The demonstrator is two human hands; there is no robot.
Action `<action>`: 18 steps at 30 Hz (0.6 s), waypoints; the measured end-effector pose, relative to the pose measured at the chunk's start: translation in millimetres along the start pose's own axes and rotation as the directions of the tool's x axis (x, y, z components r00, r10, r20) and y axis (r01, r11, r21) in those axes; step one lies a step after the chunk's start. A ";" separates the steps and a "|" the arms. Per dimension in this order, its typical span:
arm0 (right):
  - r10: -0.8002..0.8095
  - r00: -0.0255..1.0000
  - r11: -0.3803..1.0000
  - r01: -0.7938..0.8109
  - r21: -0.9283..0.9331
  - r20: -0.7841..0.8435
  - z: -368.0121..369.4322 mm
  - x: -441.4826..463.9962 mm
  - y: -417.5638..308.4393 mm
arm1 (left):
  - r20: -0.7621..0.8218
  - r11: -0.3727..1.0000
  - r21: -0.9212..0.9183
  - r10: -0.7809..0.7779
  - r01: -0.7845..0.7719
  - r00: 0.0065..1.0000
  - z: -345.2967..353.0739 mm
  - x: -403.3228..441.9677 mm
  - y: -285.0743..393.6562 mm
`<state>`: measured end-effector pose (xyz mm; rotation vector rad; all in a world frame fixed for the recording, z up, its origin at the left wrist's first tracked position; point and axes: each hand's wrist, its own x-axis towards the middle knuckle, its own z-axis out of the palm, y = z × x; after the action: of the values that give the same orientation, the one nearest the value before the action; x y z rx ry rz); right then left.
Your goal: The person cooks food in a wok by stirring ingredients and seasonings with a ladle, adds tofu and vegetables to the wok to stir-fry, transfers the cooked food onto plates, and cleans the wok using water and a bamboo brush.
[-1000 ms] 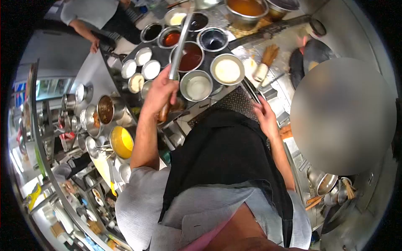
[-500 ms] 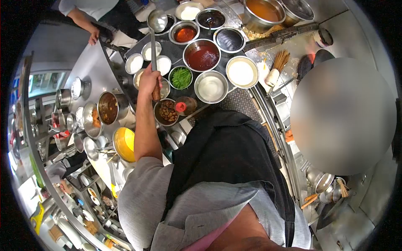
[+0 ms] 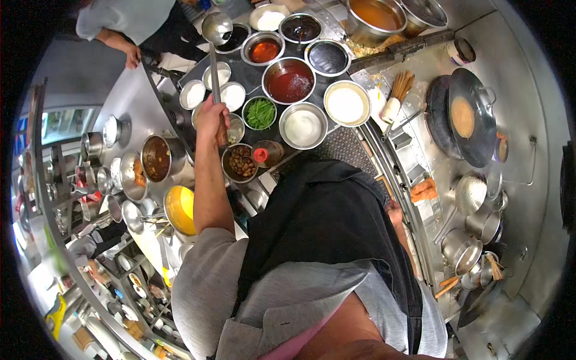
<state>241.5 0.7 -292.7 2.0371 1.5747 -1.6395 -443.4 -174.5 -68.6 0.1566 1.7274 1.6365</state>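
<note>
In the head view my left hand [image 3: 211,119] is closed around the wooden handle of a ladle [image 3: 214,72]. The ladle's metal bowl points away from me, beside a bowl of dark sauce [image 3: 236,37] at the far edge of the counter. Under and around that hand stand bowls of chopped green herbs [image 3: 260,113], white powder [image 3: 232,95] and brown nuts or beans [image 3: 241,162], with a red-capped bottle [image 3: 267,153] close by. My right hand [image 3: 394,213] is down at my side by the stove edge, partly behind the black apron; its fingers are not clear.
A wok [image 3: 474,117] with something brown in it leans over the burner area on the right. A bamboo brush [image 3: 398,96], an orange cloth [image 3: 423,190] and several pots [image 3: 461,251] lie along that side. Another person [image 3: 129,51] stands at the far left, one hand on the counter.
The ladle's bowl has shifted slightly left with my left hand. My right hand and the wok have come into view where a grey blur was. The other person has moved a little.
</note>
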 end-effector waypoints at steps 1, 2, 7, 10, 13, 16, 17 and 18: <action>0.001 1.000 0.999 -0.001 -0.046 -0.016 -0.5 -13.7 -11.8 | 0.009 1.000 -0.001 0.013 -0.013 1.000 -0.2 1.0 0.5; 0.015 1.000 0.999 -0.016 -0.040 -0.015 -0.5 -22.6 -15.6 | -0.007 1.000 0.024 0.016 -0.015 1.000 0.7 1.4 1.3; 0.036 0.999 0.998 -0.037 -0.044 -0.016 -0.3 -25.4 21.7 | -0.030 0.998 0.061 0.014 -0.013 0.999 6.2 -0.4 3.8; 0.049 0.998 0.998 -0.050 -0.038 -0.024 -3.4 -19.1 51.6 | -0.097 1.000 -0.021 -0.001 -0.001 0.995 37.5 -34.9 23.5; 0.109 0.994 0.994 -0.110 -0.023 -0.028 -9.8 -10.5 79.1 | -0.024 0.998 0.034 0.051 -0.051 0.998 92.5 -88.3 48.0; 0.138 0.989 0.987 -0.132 -0.095 0.060 -19.6 13.7 130.2 | 0.190 0.983 0.177 0.015 -0.049 0.982 156.7 -127.0 59.1; 0.154 0.988 0.987 -0.154 -0.047 0.003 -24.9 14.0 136.7 | 0.243 0.982 0.178 0.014 -0.059 0.970 183.4 -138.4 55.6; 0.168 0.985 0.986 -0.169 -0.003 -0.047 -25.1 15.6 137.4 | 0.351 0.971 0.229 -0.014 -0.072 0.936 218.4 -145.8 57.1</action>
<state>357.6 -37.8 -361.9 2.1531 1.3756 -1.5357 -235.1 -67.3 63.0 0.5590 1.6390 1.3189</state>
